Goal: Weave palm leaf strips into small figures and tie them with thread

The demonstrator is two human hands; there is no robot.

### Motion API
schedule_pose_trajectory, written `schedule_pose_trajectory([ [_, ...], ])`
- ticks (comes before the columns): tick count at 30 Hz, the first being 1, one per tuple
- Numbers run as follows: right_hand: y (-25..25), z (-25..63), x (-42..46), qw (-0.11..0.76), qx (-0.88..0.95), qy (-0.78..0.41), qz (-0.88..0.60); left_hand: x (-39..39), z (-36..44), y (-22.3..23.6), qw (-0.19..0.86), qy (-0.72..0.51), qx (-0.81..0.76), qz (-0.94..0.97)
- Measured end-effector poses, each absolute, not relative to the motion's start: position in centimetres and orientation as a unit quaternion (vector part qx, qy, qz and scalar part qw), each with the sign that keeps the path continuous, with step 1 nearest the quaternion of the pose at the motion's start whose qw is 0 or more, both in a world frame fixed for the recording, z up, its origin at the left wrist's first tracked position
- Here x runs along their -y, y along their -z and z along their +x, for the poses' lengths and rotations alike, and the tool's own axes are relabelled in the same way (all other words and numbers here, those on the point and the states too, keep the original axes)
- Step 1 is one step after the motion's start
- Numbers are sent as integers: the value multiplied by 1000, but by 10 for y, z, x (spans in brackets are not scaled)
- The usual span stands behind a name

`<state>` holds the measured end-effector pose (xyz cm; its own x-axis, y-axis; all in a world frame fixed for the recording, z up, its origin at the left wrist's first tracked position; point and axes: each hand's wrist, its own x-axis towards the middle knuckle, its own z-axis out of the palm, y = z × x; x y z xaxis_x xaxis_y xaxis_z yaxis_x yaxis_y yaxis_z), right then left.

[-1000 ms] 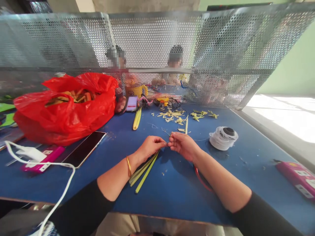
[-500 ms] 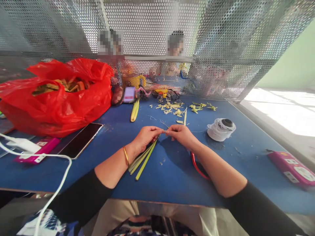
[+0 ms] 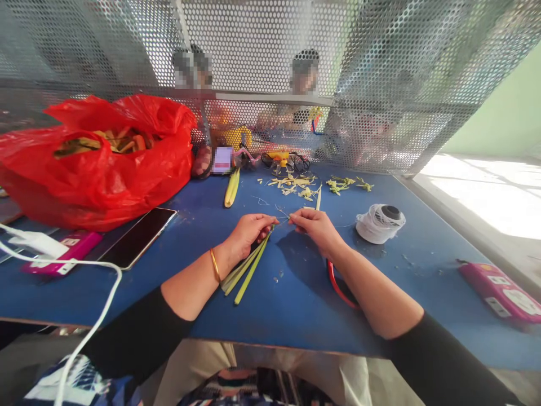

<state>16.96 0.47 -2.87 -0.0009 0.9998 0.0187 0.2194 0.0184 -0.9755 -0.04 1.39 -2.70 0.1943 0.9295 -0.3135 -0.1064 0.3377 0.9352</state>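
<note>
My left hand (image 3: 252, 234) is closed round the upper ends of several long green-yellow leaf strips (image 3: 252, 274), whose lower ends fan out toward me over the blue table (image 3: 296, 316). Just to the right, my right hand (image 3: 313, 224) pinches a thin white thread (image 3: 282, 219) at its fingertips. A short length of the thread spans the small gap between both hands. More thread runs right toward a white spool (image 3: 380, 224) with a dark core. Beneath my right wrist lies a red-handled tool (image 3: 336, 285), mostly hidden by the forearm.
A red plastic bag (image 3: 127, 186) of dry leaf pieces fills the left, beside a phone (image 3: 139, 238) and a white cable (image 3: 110, 299). Pale scraps (image 3: 291, 183) and a leaf bundle (image 3: 232, 189) lie ahead. A perforated metal screen (image 3: 262, 51) stands behind; people sit beyond. A magenta box (image 3: 501, 290) is right.
My hands came together at the thread, then drew slightly apart, stretching it between them. The view has tilted downward. The leaf strips remain in my left hand.
</note>
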Motion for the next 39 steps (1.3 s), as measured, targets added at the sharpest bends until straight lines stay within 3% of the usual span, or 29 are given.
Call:
schedule_pose_trajectory([
  [9, 25, 170, -1, 447, 667, -256, -538, -15, 0, 25, 643, -431, -511, 374],
  [17, 26, 166, -1, 436, 634, -364, -525, -9, 0, 26, 602, -302, -462, 576],
  [25, 31, 163, -2, 422, 589, -440, -531, -8, 0, 29, 568, -289, -448, 627],
  [32, 25, 169, -5, 366, 625, -336, -603, -11, 1, 34, 584, -368, -468, 551],
  [39, 30, 167, -1, 310, 654, -351, -594, -11, 2, 30, 612, -364, -478, 515],
])
